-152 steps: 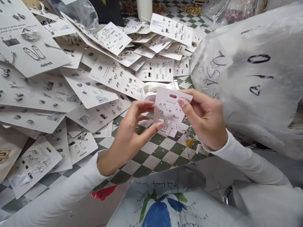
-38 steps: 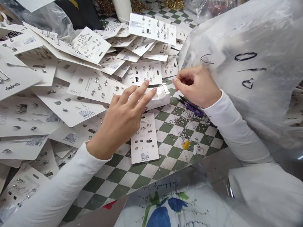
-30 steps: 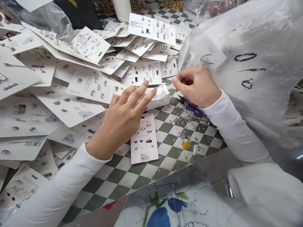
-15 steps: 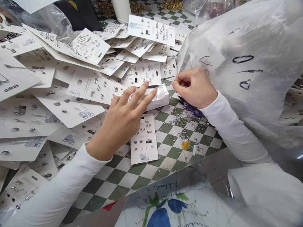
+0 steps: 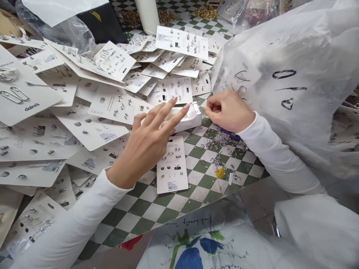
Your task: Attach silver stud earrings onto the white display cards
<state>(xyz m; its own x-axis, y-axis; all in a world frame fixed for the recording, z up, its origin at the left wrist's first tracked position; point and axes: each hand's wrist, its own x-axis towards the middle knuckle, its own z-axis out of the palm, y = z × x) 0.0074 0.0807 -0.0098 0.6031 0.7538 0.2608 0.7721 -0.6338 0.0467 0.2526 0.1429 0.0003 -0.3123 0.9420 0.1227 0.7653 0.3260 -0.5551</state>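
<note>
White plastic tape dispenser lies lengthwise across the view between the hands: left hand spread, fingertips on it; right hand pinched just beside its end, any held thing too small to tell.

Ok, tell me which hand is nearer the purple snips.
Right hand: it sits just above the purple snips, partly covering them. The left hand is farther away, its fingers over the white plastic dispenser.

Jewellery sorting workroom — Claire's earring cards heaped on checkered work surface, loose studs, marked plastic sacks alongside.
</note>
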